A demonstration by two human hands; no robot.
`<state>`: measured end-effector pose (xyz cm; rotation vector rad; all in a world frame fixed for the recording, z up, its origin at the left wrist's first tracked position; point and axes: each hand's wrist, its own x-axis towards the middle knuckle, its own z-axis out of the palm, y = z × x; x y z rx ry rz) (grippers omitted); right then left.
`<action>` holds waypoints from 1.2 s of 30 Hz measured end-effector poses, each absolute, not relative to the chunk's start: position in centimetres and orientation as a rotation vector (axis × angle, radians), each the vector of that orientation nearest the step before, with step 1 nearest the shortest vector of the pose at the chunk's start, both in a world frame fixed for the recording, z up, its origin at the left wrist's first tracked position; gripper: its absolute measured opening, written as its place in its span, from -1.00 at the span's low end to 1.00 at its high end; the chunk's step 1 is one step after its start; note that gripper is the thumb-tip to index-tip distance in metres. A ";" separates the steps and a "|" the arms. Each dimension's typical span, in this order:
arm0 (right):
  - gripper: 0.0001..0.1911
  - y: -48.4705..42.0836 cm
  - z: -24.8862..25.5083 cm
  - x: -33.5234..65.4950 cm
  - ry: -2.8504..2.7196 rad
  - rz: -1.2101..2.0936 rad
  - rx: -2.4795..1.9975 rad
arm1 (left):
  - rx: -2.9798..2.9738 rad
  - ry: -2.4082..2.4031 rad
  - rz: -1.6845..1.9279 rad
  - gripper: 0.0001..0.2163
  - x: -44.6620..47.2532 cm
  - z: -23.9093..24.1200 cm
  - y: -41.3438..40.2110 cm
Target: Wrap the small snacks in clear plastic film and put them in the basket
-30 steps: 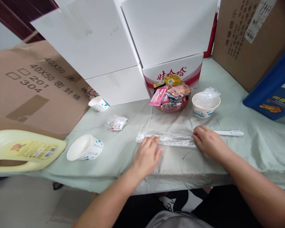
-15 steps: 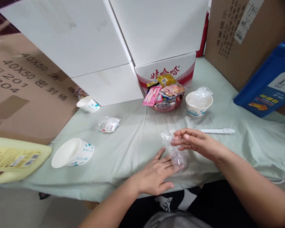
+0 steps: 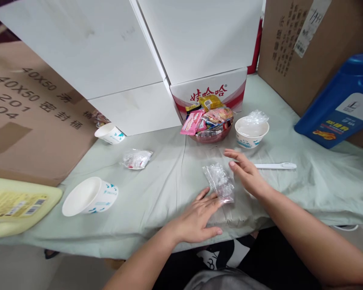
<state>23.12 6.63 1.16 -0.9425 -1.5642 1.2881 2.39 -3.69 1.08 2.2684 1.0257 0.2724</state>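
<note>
A crinkled clear plastic bag (image 3: 220,180) lies on the green tablecloth in front of me. My left hand (image 3: 198,217) rests palm down at its lower left, fingers spread, the fingertips touching or partly beneath the bag's near end. Just right of the bag, my right hand (image 3: 245,171) is held with its fingers stretched out and nothing in them. Behind that hand lies a white plastic utensil (image 3: 276,166) with a long handle; its other end is hidden. Farther back, a paper bowl (image 3: 250,139) holds more clear plastic.
A pink bowl (image 3: 211,137) of wrapped snacks stands by a white box (image 3: 240,92). To the left are a paper bowl on its side (image 3: 104,197), a smaller paper cup (image 3: 110,133), a clear packet (image 3: 137,159) and a yellow jug (image 3: 18,205). A blue bottle (image 3: 335,108) stands right.
My right hand has moved off the bag, to the right and slightly away from me. The bag now lies flatter and more bunched. My left hand has hardly moved.
</note>
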 end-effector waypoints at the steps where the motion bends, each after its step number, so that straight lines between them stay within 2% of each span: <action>1: -0.59 6.8 1.3 23.4 -1.560 1.211 -0.963 | 2.209 1.041 0.332 -0.30 2.1 0.9 -3.7; 3: -0.66 7.1 1.6 23.9 -1.624 1.153 -0.965 | 2.049 1.050 0.449 -0.34 1.5 0.7 -3.6; 6: -0.71 6.9 1.7 23.8 -2.025 1.037 -0.798 | 1.891 1.027 0.522 -0.42 1.0 0.7 -3.2; 9: -0.68 6.3 1.1 22.8 -2.462 0.723 -0.739 | 1.955 1.010 0.448 -0.49 1.0 1.1 -2.9; 13: -0.66 5.9 0.2 22.2 -2.631 0.478 -0.840 | 2.030 0.991 0.343 -0.51 1.3 1.6 -2.7; 18: -0.61 6.5 0.2 22.7 -2.653 0.514 -0.813 | 1.879 1.034 0.491 -0.57 1.1 1.3 -3.0; 23: -0.58 6.8 0.3 22.9 -2.656 0.547 -0.794 | 1.773 1.019 0.554 -0.48 1.2 0.7 -3.1; 26: -0.58 6.7 0.4 22.9 -2.660 0.548 -0.794 | 1.919 1.075 0.585 -0.68 1.4 0.7 -3.0; 29: -0.59 6.6 0.6 22.8 -2.674 0.540 -0.817 | 1.934 1.262 0.848 -0.85 1.4 1.0 -2.8; 33: -0.58 6.4 0.5 22.7 -2.687 0.509 -0.830 | 2.066 1.438 1.173 -0.87 1.3 2.0 -1.6; 36: -0.59 6.3 0.5 22.6 -2.653 0.517 -0.797 | 2.321 1.222 0.971 -0.86 1.4 2.3 0.4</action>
